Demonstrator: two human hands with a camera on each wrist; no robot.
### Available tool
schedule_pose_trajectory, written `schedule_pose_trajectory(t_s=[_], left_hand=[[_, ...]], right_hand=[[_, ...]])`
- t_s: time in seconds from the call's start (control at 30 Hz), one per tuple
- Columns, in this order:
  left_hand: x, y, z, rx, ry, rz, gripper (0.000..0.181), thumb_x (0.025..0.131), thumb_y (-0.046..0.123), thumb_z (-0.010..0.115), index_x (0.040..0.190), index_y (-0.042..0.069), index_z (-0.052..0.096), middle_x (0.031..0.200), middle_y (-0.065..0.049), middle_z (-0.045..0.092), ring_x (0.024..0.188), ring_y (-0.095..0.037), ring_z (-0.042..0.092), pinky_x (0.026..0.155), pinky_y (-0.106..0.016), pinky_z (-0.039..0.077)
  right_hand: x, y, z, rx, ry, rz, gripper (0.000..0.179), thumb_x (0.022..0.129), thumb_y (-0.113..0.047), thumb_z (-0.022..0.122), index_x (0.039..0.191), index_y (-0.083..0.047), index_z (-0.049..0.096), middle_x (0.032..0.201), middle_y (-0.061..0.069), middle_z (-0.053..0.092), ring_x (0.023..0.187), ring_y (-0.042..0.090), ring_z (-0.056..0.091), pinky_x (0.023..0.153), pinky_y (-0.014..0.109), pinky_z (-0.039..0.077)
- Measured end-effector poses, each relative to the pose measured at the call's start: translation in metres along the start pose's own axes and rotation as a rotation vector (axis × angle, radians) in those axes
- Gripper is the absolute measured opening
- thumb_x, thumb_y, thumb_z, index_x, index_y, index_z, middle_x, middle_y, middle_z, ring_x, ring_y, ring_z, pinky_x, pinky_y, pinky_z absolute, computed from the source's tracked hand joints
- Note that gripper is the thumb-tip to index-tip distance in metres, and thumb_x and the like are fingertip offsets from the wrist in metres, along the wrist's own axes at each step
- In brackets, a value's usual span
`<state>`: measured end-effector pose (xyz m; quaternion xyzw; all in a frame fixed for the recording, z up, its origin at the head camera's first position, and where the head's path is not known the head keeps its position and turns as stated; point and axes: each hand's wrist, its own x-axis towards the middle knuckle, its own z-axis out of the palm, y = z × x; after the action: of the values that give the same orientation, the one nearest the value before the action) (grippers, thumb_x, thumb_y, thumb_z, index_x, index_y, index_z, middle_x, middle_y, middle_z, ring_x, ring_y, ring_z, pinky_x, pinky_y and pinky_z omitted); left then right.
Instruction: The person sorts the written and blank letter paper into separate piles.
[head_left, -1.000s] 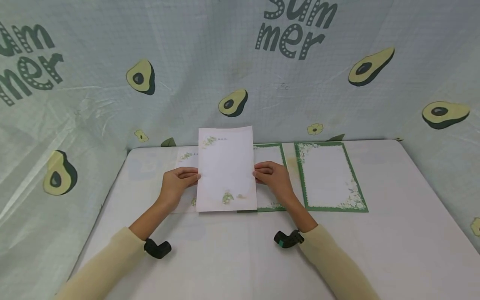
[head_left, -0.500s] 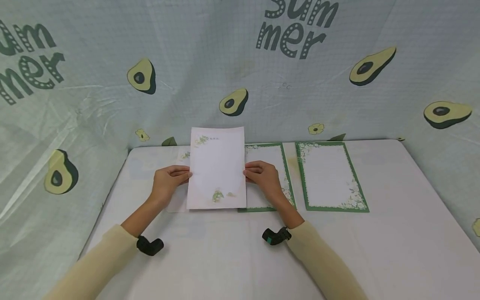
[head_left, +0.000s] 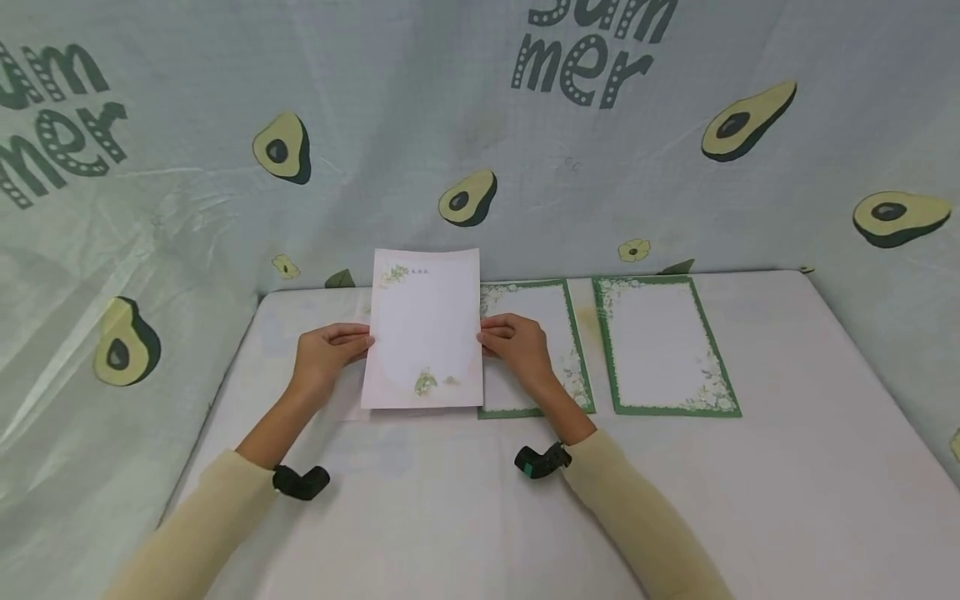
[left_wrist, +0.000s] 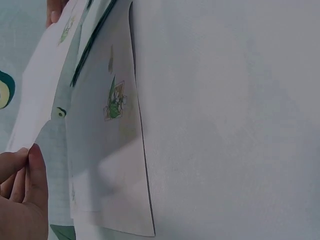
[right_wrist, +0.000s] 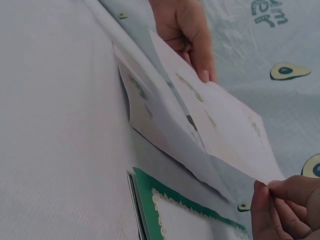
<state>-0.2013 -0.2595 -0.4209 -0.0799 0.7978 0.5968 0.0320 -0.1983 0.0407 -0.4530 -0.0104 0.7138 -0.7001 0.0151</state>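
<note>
Paper (head_left: 426,329) is hanging above a similar sheet (left_wrist: 122,172), left of centre, our left hand (head_left: 324,357) and right hand (head_left: 521,345) pinching its side edges, and we are risking a buckle if pressing inward

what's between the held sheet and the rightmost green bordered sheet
In the head view: the other green-bordered sheet, partly hidden by the right hand, then a strip of white tabletop.

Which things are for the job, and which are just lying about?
Seems in the job:
pale pink rectangular paper sheet with green sprigs, pinched by left hand and right hand
maybe the similar pale paper sheet beneath

Probably just lying about:
two green-bordered white paper sheets
</note>
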Motion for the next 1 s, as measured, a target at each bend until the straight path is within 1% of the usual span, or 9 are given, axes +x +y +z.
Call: schedule_pose_trajectory(t_s=[0.13,0.23,0.3,0.47,0.53,0.67,0.77,0.9,1.0], left_hand=[[-0.002,0.001,-0.006,0.002,0.003,0.0,0.035,0.095,0.013,0.074,0.122,-0.008,0.067,0.099,0.0,0.075,0.089,-0.003,0.072,0.085,-0.023,0.059],[-0.005,0.003,-0.01,-0.002,0.007,0.002,0.037,0.096,0.012,0.073,0.124,-0.01,0.065,0.099,0.001,0.074,0.09,-0.002,0.072,0.088,-0.027,0.059],[-0.006,0.002,-0.014,-0.006,0.011,0.006,0.037,0.096,0.012,0.072,0.125,-0.01,0.064,0.099,0.002,0.074,0.089,-0.002,0.072,0.089,-0.027,0.059],[-0.007,-0.002,-0.022,-0.011,0.027,0.002,0.037,0.096,0.011,0.071,0.125,-0.011,0.063,0.095,0.005,0.073,0.088,-0.001,0.072,0.086,-0.024,0.059],[-0.007,-0.003,-0.023,-0.009,0.028,-0.012,0.038,0.097,0.01,0.071,0.126,-0.012,0.062,0.097,0.004,0.073,0.088,-0.001,0.071,0.087,-0.025,0.059],[-0.005,-0.006,-0.025,-0.003,0.038,-0.038,0.04,0.096,0.009,0.071,0.129,-0.012,0.062,0.1,0.001,0.074,0.088,0.0,0.07,0.088,-0.026,0.059],[-0.002,-0.008,-0.028,0.0,0.032,-0.042,0.04,0.096,0.008,0.071,0.128,-0.012,0.062,0.097,0.003,0.074,0.087,0.0,0.07,0.088,-0.026,0.059],[-0.001,-0.009,-0.031,0.007,0.001,-0.035,0.041,0.096,0.008,0.071,0.129,-0.014,0.06,0.094,0.006,0.074,0.087,0.001,0.07,0.088,-0.027,0.059],[0.0,-0.01,-0.034,0.025,-0.007,-0.032,0.04,0.097,0.008,0.071,0.128,-0.014,0.06,0.097,0.003,0.075,0.086,0.001,0.07,0.088,-0.027,0.059]], right_hand=[[0.003,0.001,0.004,0.028,-0.023,-0.005,0.023,0.093,-0.007,0.075,0.114,0.001,0.072,0.102,0.019,0.076,0.086,0.019,0.075,0.082,0.035,0.063],[0.005,0.001,0.008,0.047,-0.044,-0.002,0.025,0.093,-0.007,0.075,0.116,0.003,0.071,0.106,0.022,0.074,0.087,0.019,0.075,0.084,0.036,0.063],[0.003,-0.004,0.011,0.043,-0.057,0.007,0.027,0.094,-0.007,0.074,0.118,0.004,0.07,0.108,0.024,0.073,0.089,0.024,0.075,0.086,0.038,0.062],[0.004,-0.002,0.021,0.021,-0.048,0.01,0.023,0.093,-0.007,0.074,0.115,0.001,0.072,0.103,0.019,0.076,0.086,0.025,0.076,0.082,0.036,0.063],[0.006,0.003,0.025,0.019,-0.034,0.007,0.021,0.093,-0.007,0.075,0.113,-0.001,0.073,0.099,0.015,0.077,0.083,0.021,0.075,0.078,0.032,0.063],[0.006,0.002,0.029,0.021,-0.035,0.014,0.021,0.093,-0.006,0.075,0.113,-0.001,0.073,0.101,0.016,0.076,0.084,0.021,0.076,0.079,0.033,0.064],[0.006,0.002,0.032,0.016,-0.037,0.017,0.021,0.092,-0.005,0.074,0.113,0.0,0.073,0.101,0.017,0.076,0.085,0.023,0.076,0.079,0.034,0.064],[0.007,0.002,0.037,-0.017,-0.026,0.032,0.02,0.092,-0.004,0.075,0.111,0.001,0.074,0.099,0.016,0.077,0.083,0.024,0.076,0.077,0.033,0.064],[0.009,0.002,0.04,-0.044,-0.027,0.045,0.02,0.091,-0.003,0.075,0.11,0.002,0.074,0.098,0.015,0.077,0.084,0.022,0.076,0.075,0.031,0.064]])
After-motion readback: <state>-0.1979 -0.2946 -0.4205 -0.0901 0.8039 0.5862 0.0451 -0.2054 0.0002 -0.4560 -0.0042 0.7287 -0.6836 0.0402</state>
